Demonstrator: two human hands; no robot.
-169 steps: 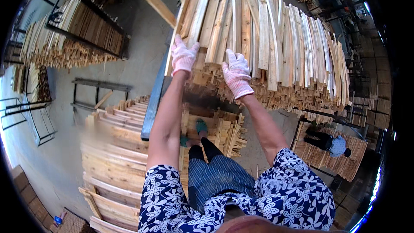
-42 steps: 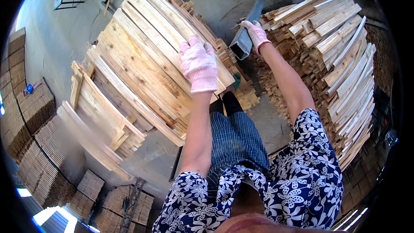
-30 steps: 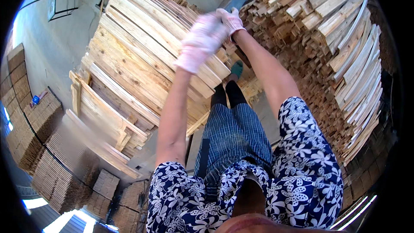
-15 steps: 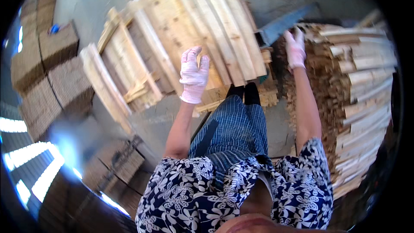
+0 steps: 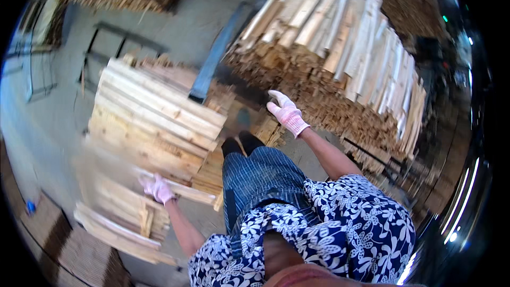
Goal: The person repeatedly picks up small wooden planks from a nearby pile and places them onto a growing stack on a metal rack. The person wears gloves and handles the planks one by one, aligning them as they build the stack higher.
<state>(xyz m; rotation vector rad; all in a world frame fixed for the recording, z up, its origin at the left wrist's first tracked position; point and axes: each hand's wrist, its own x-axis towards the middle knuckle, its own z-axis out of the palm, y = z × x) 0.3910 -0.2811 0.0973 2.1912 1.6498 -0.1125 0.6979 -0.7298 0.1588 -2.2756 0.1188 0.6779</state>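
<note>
Touching a board (image 5: pixel 194 193), our left hand (image 5: pixel 156 188) has a too-blurry-to-tell grip; our right hand (image 5: pixel 287 112) hangs spread. Wide boards (image 5: pixel 154 111) lie stacked, tons of slats (image 5: pixel 340 48) remain.

Holding the gloved left hand (image 5: pixel 157 188) out at lower left of the frame, showing only blurred fingers (image 5: pixel 146 183); holding the gloved right hand (image 5: pixel 287 112) near the centre, pointing up-left, parting thumb (image 5: pixel 273 108) from fingers.
</note>
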